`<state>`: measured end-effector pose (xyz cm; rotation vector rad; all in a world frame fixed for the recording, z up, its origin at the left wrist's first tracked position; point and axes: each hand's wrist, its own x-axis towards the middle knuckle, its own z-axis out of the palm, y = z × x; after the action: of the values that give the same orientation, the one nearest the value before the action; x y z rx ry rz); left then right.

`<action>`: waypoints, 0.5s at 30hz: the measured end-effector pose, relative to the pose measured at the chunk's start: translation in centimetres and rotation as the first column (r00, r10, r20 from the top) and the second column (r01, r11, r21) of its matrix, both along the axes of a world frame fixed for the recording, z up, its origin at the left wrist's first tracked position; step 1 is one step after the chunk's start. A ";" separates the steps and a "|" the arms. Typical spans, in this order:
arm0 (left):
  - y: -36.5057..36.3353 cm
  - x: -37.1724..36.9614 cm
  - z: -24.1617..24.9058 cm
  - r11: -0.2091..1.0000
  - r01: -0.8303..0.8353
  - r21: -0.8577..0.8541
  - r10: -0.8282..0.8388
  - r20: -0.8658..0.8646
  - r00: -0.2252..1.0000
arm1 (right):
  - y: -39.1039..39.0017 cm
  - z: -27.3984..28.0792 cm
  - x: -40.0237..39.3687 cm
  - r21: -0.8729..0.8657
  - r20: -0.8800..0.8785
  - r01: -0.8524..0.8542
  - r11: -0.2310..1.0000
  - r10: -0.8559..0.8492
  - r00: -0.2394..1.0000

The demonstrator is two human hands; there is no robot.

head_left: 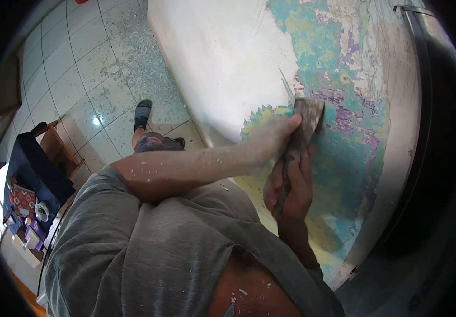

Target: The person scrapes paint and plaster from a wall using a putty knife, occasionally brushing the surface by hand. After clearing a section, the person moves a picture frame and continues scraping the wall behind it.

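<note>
The handle of a metal scraper (308,117) is gripped in the curled fingers of the right hand (293,191), and its blade is set over the patchy turquoise paint of a panel (222,58), beside the edge of the white layer. The blade is pressed by the thumb of the left hand (270,140) — the other fingers are largely hidden, so their closure cannot be told. Part of the handle is covered by the right hand. The panel is cut off at the top; any print on the small items (32,232) at far left is too small to be read.
</note>
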<state>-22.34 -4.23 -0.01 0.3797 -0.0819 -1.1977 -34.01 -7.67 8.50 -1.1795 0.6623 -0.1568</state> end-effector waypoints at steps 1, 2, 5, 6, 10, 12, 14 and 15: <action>-0.1 0.3 -0.1 0.999 0.019 -0.044 -0.021 -0.047 0.999 | 0.0 -0.2 1.0 -0.021 -0.079 0.063 0.998 -0.065 0.995; 0.0 0.4 0.0 0.995 0.033 -0.090 -0.042 -0.090 0.995 | -0.1 -0.2 1.4 -0.048 -0.152 0.122 0.991 -0.127 0.980; 1.0 1.3 0.7 0.995 0.068 -0.079 -0.073 -0.068 0.995 | 0.0 -0.1 1.3 0.010 -0.109 0.073 0.997 -0.071 0.991; 0.8 0.7 0.6 0.995 0.064 -0.080 -0.069 -0.066 0.995 | 0.3 0.2 0.9 0.009 -0.108 0.069 0.998 -0.067 0.992; -0.3 -0.4 0.3 0.998 0.049 -0.041 -0.051 -0.051 0.997 | 0.2 0.7 1.0 -0.050 -0.066 0.058 0.997 -0.062 0.996; 0.0 1.1 0.2 0.987 0.053 -0.149 -0.063 -0.065 0.996 | -0.3 0.7 1.2 -0.059 -0.093 0.069 0.996 -0.074 0.993; 0.4 1.4 0.9 0.995 0.042 -0.090 -0.044 -0.016 0.999 | -0.8 0.4 1.6 -0.010 -0.102 0.043 0.999 -0.044 0.994; 0.1 0.5 0.7 0.995 0.032 -0.090 -0.034 -0.013 0.999 | -0.6 0.4 1.2 -0.012 -0.097 0.040 0.999 -0.041 0.994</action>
<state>-21.86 -4.13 0.69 0.2917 -0.1298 -1.2248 -32.84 -8.22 8.92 -1.1891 0.7723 -0.1371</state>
